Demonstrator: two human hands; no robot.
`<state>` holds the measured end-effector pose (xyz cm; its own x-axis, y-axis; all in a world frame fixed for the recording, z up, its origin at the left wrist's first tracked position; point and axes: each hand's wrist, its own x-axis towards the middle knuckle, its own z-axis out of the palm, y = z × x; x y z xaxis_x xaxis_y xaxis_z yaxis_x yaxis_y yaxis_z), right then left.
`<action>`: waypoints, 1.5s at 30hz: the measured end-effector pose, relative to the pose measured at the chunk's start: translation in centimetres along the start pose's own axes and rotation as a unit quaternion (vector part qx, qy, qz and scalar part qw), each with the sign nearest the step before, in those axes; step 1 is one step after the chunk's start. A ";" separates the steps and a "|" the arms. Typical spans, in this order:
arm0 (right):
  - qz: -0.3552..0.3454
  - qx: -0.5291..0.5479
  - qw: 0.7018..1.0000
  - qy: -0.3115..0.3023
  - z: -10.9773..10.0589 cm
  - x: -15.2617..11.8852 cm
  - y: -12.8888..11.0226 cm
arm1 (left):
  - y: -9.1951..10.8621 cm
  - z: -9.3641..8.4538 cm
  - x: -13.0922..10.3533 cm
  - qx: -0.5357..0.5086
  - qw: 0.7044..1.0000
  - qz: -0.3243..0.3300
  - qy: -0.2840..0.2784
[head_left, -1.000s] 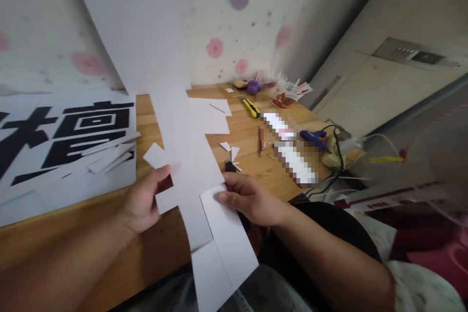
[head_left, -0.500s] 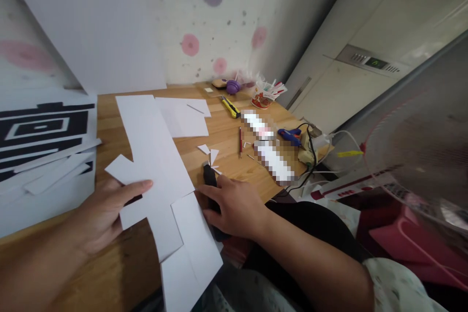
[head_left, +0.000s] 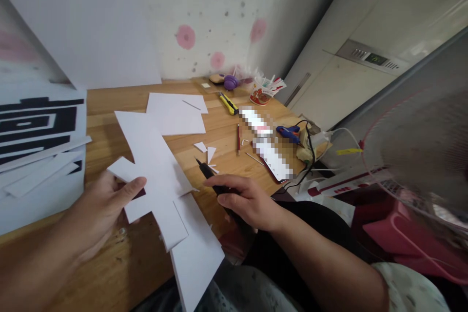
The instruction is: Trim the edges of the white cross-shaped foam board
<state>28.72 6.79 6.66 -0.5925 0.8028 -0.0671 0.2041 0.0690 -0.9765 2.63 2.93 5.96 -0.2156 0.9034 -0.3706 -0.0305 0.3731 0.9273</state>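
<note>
the right hand's (head_left: 248, 201) grip now clamps the black knife (head_left: 206, 169), raised just beside the white cutout (head_left: 155, 168). the left hand (head_left: 106, 207) still pinches the cutout's left side, over the surface's (head_left: 102, 131) near edge.

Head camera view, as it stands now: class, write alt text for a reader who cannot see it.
A person's left hand grips a cut white board while the right hand holds a black craft knife, its tip pointing away from the person. On the wooden table beyond lie white scraps, a yellow cutter and a red pencil.
</note>
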 end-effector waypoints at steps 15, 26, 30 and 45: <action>0.000 0.329 0.944 0.026 0.1 -0.7 -0.3 | -0.3 -0.6 -0.7 0.359 0.908 0.156 0.152; -0.048 0.324 0.940 0.095 1.0 -0.6 -0.5 | -3.8 0.4 -0.2 0.456 0.676 0.565 -0.122; -0.075 0.287 0.945 0.140 1.4 -0.6 -0.2 | -3.9 0.4 -0.4 0.441 0.697 0.538 -0.171; -0.110 -0.135 0.956 0.237 1.8 -3.7 0.3 | -3.5 0.6 -1.0 0.518 0.663 0.503 -0.199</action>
<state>29.51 2.78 6.27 -0.2375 0.9247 0.2974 0.3460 0.3666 -0.8636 3.55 0.87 3.06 0.6623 0.7123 0.2324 0.6643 -0.7017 0.2576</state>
